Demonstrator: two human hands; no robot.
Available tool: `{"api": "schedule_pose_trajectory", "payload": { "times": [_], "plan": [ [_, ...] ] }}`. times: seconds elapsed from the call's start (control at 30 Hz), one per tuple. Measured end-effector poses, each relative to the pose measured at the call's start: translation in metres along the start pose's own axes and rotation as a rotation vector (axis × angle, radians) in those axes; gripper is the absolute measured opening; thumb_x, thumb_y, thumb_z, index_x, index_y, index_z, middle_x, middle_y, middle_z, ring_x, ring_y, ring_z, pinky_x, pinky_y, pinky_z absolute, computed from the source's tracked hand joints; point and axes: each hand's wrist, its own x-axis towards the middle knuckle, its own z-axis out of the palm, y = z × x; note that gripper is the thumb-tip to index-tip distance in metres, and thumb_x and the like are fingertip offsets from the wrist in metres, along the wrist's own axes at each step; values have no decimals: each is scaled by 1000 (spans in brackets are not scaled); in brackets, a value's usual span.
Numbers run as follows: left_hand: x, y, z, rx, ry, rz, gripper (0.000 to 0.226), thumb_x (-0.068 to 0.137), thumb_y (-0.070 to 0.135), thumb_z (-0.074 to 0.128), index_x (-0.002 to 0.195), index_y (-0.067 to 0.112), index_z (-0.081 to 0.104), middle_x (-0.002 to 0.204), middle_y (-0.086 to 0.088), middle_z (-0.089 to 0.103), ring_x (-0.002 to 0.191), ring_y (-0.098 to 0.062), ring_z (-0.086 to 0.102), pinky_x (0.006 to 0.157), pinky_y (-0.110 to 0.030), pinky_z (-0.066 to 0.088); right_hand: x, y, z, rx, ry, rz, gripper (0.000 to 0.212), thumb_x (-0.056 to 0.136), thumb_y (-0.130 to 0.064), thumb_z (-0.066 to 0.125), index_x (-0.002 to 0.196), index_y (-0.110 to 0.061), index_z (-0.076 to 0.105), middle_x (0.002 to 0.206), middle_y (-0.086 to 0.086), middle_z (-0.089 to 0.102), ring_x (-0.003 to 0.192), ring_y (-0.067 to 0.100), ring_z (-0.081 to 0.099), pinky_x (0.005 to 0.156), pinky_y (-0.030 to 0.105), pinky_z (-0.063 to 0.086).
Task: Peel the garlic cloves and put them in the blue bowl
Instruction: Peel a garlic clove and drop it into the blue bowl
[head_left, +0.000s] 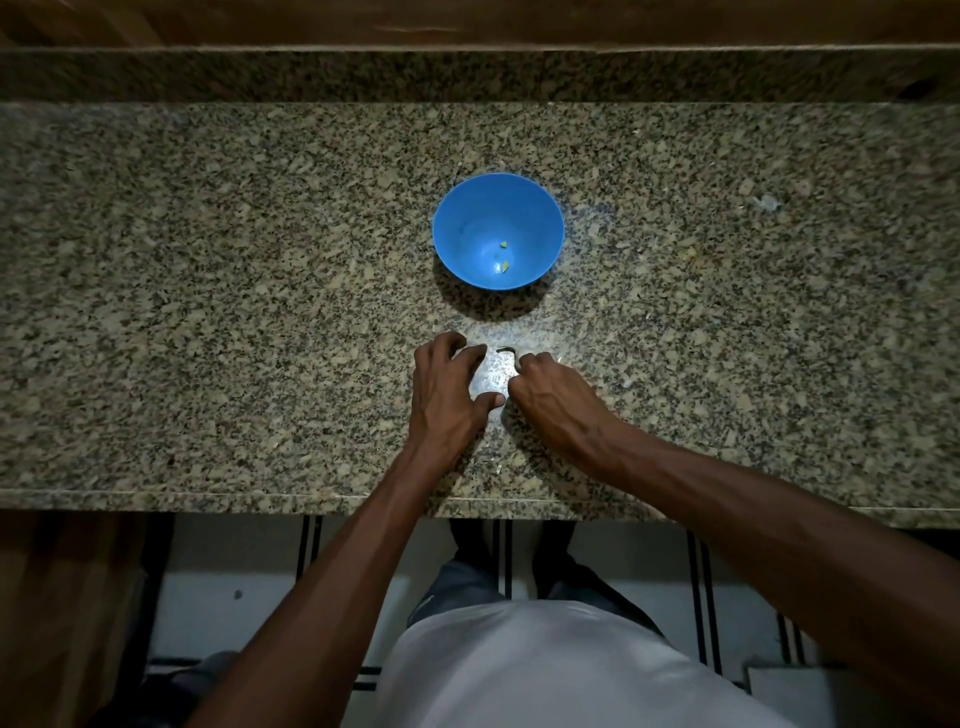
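Observation:
The blue bowl (457, 218) stands in the middle of the granite counter, with two small yellowish garlic pieces (503, 255) at its bottom. Both hands are just in front of it, close together over a bright glare patch. My left hand (447, 387) is arched, its spread fingertips and thumb touching the counter and holding nothing that I can see. My right hand (550, 392) is curled, and its fingertips pinch a small pale garlic clove (510, 359), half washed out by the glare.
The speckled granite counter (208, 312) runs left and right, with a raised back ledge (467, 75) behind the bowl. Its front edge (260, 501) lies under my forearms. A small pale scrap (768, 202) lies far right.

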Motion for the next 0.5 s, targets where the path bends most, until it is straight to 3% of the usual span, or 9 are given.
{"api": "schedule_pose_trajectory", "payload": {
  "times": [0.07, 0.13, 0.23, 0.3, 0.37, 0.43, 0.5],
  "plan": [
    [0, -1, 0, 0, -4, -6, 75, 75, 57, 72, 135, 12, 65, 138, -6, 48, 128, -22, 34, 92, -33, 34, 1, -1, -3, 4, 6, 4, 12, 104, -10, 57, 102, -1, 66, 103, 17, 61, 97, 32, 60, 66, 36, 36],
    [0, -2, 1, -2, 4, -7, 72, 76, 54, 80, 133, 13, 65, 136, -5, 48, 126, -21, 33, 92, -32, 33, 2, 1, 0, 72, 37, 32, 8, 100, -3, 57, 98, -3, 64, 96, 16, 61, 88, 32, 59, 65, 36, 34],
    [1, -2, 2, -1, 7, -12, 69, 76, 49, 84, 132, 13, 66, 135, -5, 48, 126, -19, 32, 93, -31, 33, -1, 10, 5, 285, 93, 156, 10, 90, 2, 60, 82, -4, 60, 80, 12, 59, 73, 32, 59, 58, 40, 39],
    [0, -3, 2, -9, 0, -4, 66, 77, 41, 88, 132, 12, 66, 136, -6, 48, 128, -19, 32, 96, -30, 32, -2, 20, 7, 580, 111, 311, 14, 88, 5, 63, 80, -3, 71, 79, 10, 69, 73, 28, 69, 61, 40, 56],
    [0, -4, 0, -61, 11, 6, 58, 76, 31, 91, 127, 11, 70, 134, -6, 51, 127, -19, 36, 97, -21, 32, -8, 31, 6, 980, 139, 474, 13, 90, 6, 71, 91, -2, 81, 85, 10, 78, 76, 24, 77, 66, 36, 64],
    [-1, 1, -6, -187, 43, -15, 45, 76, 18, 91, 117, 8, 75, 123, -4, 61, 115, -2, 50, 90, -5, 37, -17, 37, 4, 1343, 154, 580, 13, 91, 3, 77, 104, 2, 80, 91, 14, 80, 82, 30, 79, 71, 33, 65],
    [-3, 12, -13, -336, 22, -80, 35, 80, 8, 87, 112, 8, 77, 110, 0, 73, 98, 9, 65, 83, -9, 52, -24, 40, 4, 1583, 126, 577, 17, 94, 2, 74, 110, 4, 78, 92, 17, 78, 82, 32, 76, 77, 41, 66]
  ]
}}
